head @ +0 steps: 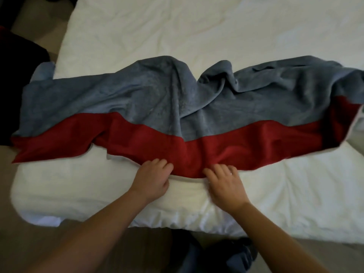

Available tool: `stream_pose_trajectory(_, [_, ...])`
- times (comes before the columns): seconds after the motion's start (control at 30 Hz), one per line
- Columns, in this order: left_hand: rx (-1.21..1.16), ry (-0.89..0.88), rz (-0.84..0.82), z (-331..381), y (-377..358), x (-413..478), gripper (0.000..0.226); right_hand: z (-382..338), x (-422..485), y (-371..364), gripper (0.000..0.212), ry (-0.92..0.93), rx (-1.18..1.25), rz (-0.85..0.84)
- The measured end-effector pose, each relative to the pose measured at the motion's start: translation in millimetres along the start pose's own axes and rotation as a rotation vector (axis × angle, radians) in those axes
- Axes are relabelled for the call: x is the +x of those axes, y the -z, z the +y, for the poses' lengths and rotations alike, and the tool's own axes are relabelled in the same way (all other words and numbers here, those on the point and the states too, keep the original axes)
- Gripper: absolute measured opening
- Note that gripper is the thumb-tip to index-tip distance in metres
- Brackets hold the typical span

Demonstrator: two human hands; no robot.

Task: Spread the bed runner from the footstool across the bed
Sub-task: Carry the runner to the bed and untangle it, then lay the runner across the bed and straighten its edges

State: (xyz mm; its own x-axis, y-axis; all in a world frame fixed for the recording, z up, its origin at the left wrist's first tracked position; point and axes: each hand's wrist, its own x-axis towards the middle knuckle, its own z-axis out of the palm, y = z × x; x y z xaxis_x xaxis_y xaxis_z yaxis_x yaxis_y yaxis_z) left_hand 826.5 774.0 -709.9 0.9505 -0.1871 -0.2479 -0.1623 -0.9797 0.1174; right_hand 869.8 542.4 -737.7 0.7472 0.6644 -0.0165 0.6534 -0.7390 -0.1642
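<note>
The bed runner (177,107) is a long cloth, grey-blue along its far half and red along its near band. It lies crosswise over the white bed (177,32), wrinkled in the middle, its left end hanging over the bed's left side. My left hand (152,179) rests at the runner's near red edge with its fingertips curled under the hem. Just to the right, my right hand (226,184) lies on the same edge with its fingers spread and bent onto the red cloth.
The white duvet's near edge (177,219) rolls down toward me. Beige floor (39,243) runs along the left and front. A dark object with some red (11,56) stands left of the bed. Dark things lie on the floor at my feet (216,251).
</note>
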Motion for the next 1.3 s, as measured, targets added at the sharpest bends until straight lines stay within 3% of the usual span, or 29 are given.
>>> stream_pose_trajectory(0.1, [0.001,-0.113,0.038,27,0,13,0.017,41,-7,11,0.035,-0.225,-0.047,0.009])
stream_pose_trajectory(0.2, [0.005,-0.213,0.046,68,-2,38,0.02,87,-10,22,0.027,-0.363,-0.151,-0.13])
stream_pose_trajectory(0.3, [-0.013,-0.126,-0.01,112,-5,72,0.021,119,-8,29,0.017,-0.321,-0.212,-0.214])
stream_pose_trajectory(0.47, [-0.027,0.13,-0.115,154,-11,92,0.023,123,-15,27,0.016,-0.297,-0.027,-0.253])
stream_pose_trajectory(0.67, [-0.02,0.125,-0.159,155,-24,57,0.016,94,-62,27,0.031,-0.222,0.085,-0.219])
stream_pose_trajectory(0.9, [0.001,0.055,-0.112,188,-19,71,0.019,144,-74,31,0.02,-0.031,0.004,-0.134])
stream_pose_trajectory(1.07, [0.011,-0.037,-0.055,251,-12,118,0.014,229,-64,48,0.015,-0.1,-0.166,-0.12])
stream_pose_trajectory(1.3, [-0.147,0.145,-0.126,290,-18,150,0.011,264,-80,49,0.021,-0.294,-0.141,-0.331])
